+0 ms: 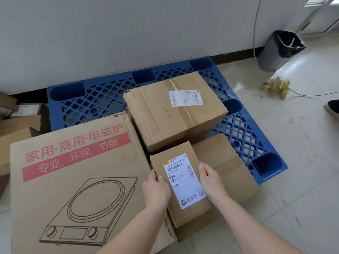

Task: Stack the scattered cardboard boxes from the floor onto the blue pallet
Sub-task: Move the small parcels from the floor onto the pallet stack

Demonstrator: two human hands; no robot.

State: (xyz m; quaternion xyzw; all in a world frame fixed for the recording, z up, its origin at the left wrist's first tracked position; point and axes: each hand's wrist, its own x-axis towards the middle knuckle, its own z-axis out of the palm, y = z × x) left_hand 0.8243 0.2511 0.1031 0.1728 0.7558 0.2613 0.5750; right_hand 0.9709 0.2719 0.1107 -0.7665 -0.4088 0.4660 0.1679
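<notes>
On the blue pallet (91,99) against the wall I count four cardboard boxes:
- one big box (77,180) printed with an induction-hob drawing and red Chinese text, covering the front-left part
- one taped medium box (174,114) with a white label, mid-pallet, touching the big one
- one flat box (229,167) at the front-right, overhanging the pallet edge
- one small box (183,180) with a long white shipping label, sitting over the flat box's left part, just in front of the medium box

Both hands are on the small box. The left hand (156,189) grips its left side with the thumb on top. The right hand (211,180) grips its right side with the thumb over the label edge. I can't tell if the box is resting on the flat box or held just above it.

Off the pallet, a pile of boxes on the floor (20,125) at the left edge, at least three, partly cut off.

One grey bin (280,50) with a black liner stands by the wall at right; I can't make out its contents. One clump of dry yellow leaves (276,86) lies on the tiles near it. One shoe toe (332,109) shows at the right edge.
</notes>
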